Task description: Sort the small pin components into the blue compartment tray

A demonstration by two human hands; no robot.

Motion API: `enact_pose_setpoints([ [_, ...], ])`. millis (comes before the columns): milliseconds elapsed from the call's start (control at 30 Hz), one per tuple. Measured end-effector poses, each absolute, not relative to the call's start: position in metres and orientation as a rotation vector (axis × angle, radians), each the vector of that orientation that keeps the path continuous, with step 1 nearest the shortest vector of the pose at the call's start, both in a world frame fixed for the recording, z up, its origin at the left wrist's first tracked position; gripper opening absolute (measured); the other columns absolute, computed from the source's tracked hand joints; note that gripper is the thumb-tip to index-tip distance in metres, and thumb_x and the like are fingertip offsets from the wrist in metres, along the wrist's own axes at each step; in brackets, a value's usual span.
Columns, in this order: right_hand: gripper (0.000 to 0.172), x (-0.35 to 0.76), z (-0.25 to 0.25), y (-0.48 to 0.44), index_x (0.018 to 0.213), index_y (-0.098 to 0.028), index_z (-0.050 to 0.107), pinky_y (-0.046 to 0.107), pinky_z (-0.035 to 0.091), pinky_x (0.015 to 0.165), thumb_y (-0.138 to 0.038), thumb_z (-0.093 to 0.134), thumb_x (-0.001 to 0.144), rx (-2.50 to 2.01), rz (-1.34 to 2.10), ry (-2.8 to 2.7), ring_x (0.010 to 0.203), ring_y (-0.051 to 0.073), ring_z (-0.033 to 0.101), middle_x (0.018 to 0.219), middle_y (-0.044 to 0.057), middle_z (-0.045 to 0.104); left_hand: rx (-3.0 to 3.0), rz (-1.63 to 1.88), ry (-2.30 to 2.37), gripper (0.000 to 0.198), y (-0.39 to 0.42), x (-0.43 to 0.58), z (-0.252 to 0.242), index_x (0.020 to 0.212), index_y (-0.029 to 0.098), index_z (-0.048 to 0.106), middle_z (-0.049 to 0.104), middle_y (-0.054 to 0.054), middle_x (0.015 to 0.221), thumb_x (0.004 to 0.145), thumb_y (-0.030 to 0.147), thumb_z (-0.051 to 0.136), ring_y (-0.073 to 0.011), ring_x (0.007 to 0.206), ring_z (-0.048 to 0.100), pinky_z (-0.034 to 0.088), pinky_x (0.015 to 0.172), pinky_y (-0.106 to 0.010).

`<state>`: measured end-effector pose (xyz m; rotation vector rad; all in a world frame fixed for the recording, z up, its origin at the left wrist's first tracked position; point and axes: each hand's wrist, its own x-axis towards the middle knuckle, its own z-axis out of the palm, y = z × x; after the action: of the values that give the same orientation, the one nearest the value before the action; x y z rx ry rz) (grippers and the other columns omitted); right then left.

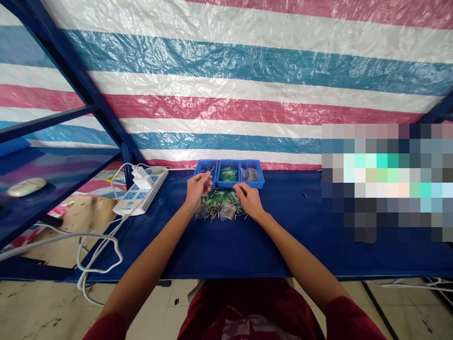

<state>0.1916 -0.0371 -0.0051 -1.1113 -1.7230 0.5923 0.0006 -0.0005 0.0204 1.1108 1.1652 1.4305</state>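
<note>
My left hand point(198, 189) is at the front edge of the left blue bin point(196, 171), thumb and fingertips pinched together. Thin metal pins point(211, 169) show in that bin, just behind the fingertips. Whatever the pinch holds, if anything, is too small to make out. My right hand point(250, 198) hovers at the right side of a mixed pile, fingers curled into a pinch whose contents I cannot see. The pile has green pieces point(220, 196), loose metal pins point(214, 211) and small clear bags point(228, 211).
A middle bin point(229, 184) holds green pieces; the right bin point(262, 177) has clear bags. Left stands a white power strip point(141, 193) with plugs and looping cables point(118, 250). One dark pin point(304, 194) lies right on the blue table point(226, 255). A blurred patch covers the far right.
</note>
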Motion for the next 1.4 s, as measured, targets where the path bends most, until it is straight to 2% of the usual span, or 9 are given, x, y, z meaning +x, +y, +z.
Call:
enact_pose_setpoints([
  [100,0.035,0.191,-0.006,-0.038,0.094,-0.019,0.064,0.025,0.037,0.057,-0.043,0.039,0.095,-1.111,0.575,-1.778,0.053,0.015,0.051,0.059,-0.001,0.056,1.035,1.433,1.200,0.040,0.008,-0.002,0.021,0.080,0.011,0.063,0.057,0.000,0.056,0.070,0.050,0.071,-0.0065,0.038,0.046,0.027,0.033,-0.017],
  [233,0.030,0.192,-0.008,-0.036,0.097,-0.019,0.064,0.025,0.035,0.056,-0.038,0.040,0.094,-1.132,0.514,-1.844,0.052,0.015,0.051,0.059,-0.002,0.056,1.334,1.424,1.153,0.049,0.013,-0.001,0.029,0.107,0.014,0.062,0.067,-0.004,0.072,0.077,0.052,0.064,-0.0093,0.044,0.053,0.035,0.037,-0.019],
  [400,0.019,0.197,-0.004,-0.033,0.095,-0.019,0.064,0.025,0.036,0.060,-0.031,0.051,0.091,-1.273,0.393,-1.963,0.059,0.015,0.055,0.062,-0.002,0.058,2.169,1.138,1.218,0.032,0.013,-0.002,0.026,0.096,0.016,0.068,0.070,-0.005,0.076,0.089,0.043,0.051,-0.0148,0.058,0.062,0.048,0.056,-0.025],
  [500,0.019,0.199,0.000,-0.033,0.098,-0.020,0.065,0.024,0.039,0.064,-0.034,0.059,0.087,-1.391,0.283,-2.136,0.073,0.015,0.059,0.080,0.001,0.062,2.685,0.954,1.224,0.030,0.011,-0.003,0.015,0.095,0.018,0.069,0.073,-0.006,0.093,0.094,0.034,0.043,-0.0198,0.081,0.067,0.050,0.070,-0.028],
  [600,0.027,0.200,0.001,-0.034,0.107,-0.020,0.064,0.025,0.042,0.069,-0.038,0.059,0.088,-1.496,0.188,-2.263,0.084,0.017,0.061,0.100,0.005,0.061,2.930,0.856,1.173,0.032,0.006,-0.004,0.006,0.098,0.018,0.068,0.072,-0.006,0.094,0.097,0.030,0.039,-0.0182,0.085,0.068,0.051,0.072,-0.027],
  [767,0.027,0.199,-0.001,-0.035,0.109,-0.019,0.063,0.028,0.045,0.074,-0.037,0.058,0.090,-1.579,0.170,-2.358,0.093,0.020,0.061,0.109,0.008,0.059,3.006,0.868,1.147,0.030,-0.003,-0.005,0.006,0.100,0.019,0.067,0.072,-0.006,0.093,0.098,0.028,0.039,-0.0170,0.086,0.068,0.051,0.075,-0.026],
  [1133,0.020,0.197,-0.002,-0.034,0.101,-0.020,0.064,0.026,0.043,0.071,-0.035,0.055,0.092,-1.534,0.226,-2.386,0.089,0.018,0.061,0.098,0.005,0.064,3.027,0.798,1.101,0.034,-0.006,-0.009,0.005,0.098,0.017,0.067,0.072,-0.006,0.088,0.098,0.028,0.036,-0.0170,0.081,0.067,0.051,0.073,-0.026],
  [1300,0.030,0.200,0.002,-0.035,0.106,-0.020,0.064,0.027,0.045,0.073,-0.044,0.053,0.092,-1.477,0.250,-2.408,0.091,0.019,0.061,0.104,0.007,0.061,2.916,0.561,1.086,0.040,-0.007,-0.010,0.015,0.106,0.019,0.067,0.069,-0.008,0.104,0.097,0.044,0.037,-0.0213,0.099,0.063,0.049,0.085,-0.032],
  [1400,0.037,0.203,0.008,-0.037,0.113,-0.020,0.063,0.030,0.046,0.080,-0.048,0.047,0.094,-1.408,0.275,-2.417,0.098,0.021,0.060,0.110,0.009,0.060,2.827,0.377,1.071,0.052,-0.012,-0.015,0.022,0.120,0.021,0.062,0.062,-0.010,0.121,0.091,0.059,0.041,-0.0260,0.114,0.056,0.042,0.098,-0.039],
])
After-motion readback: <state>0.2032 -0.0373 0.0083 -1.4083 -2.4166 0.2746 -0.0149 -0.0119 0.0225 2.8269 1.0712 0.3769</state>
